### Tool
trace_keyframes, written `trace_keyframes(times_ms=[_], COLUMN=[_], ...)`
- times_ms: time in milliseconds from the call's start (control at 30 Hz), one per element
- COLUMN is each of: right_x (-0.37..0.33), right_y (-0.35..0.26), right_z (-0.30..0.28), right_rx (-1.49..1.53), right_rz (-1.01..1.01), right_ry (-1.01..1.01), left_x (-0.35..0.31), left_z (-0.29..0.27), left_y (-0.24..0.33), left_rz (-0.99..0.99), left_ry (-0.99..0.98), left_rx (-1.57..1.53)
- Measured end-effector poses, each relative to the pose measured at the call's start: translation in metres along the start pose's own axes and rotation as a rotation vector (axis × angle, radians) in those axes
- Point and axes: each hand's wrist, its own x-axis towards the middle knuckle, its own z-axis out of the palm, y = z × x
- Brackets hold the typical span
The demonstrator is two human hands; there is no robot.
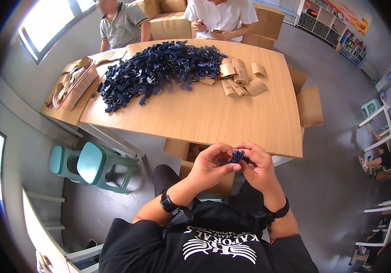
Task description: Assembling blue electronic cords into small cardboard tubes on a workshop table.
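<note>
Between both hands, just off the table's near edge, is a small looped bundle of dark blue cord (237, 156). My left hand (212, 164) pinches it from the left with thumb and fingers. From the other side, the fingers of my right hand (258, 164) close round it, hiding its right end. Farther off on the table lies a large heap of dark blue pieces (159, 68) with small pale or metallic ends; single pieces are too small to make out. Several brown cardboard sleeves (240, 75) lie to the right of the heap.
A pink basket (78, 91) holding brown card pieces stands at the table's left. The wooden table (195, 120) ends just beyond my hands. Green stools (93, 164) stand at left; an open carton (309, 105) is at right. Across the table, a co-worker (220, 20) handles a small item; another person (125, 27) is beside them.
</note>
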Motion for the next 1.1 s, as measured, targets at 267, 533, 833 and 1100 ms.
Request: trace_keyframes(times_ms=[267,533,833,1100], right_x=[-0.001,-0.002,-0.004,-0.010], right_y=[-0.016,-0.004,-0.002,-0.004], right_z=[0.002,0.004,0.008,-0.003], right_rx=[0.072,0.008,0.068,-0.032], right_rz=[0.202,0.076,0.057,0.091], right_ry=[0.015,0.081,0.301,0.274], left_x=[-0.004,0.001,0.012,0.025], left_z=[0.001,0.003,0.005,0.002], left_y=[0.003,-0.002,-0.004,-0.004], left_rz=[-0.038,0.045,-0.012,-0.170], left_ry=[0.046,0.085,0.092,0.109], left_rx=[0.085,0.200,0.210,0.233])
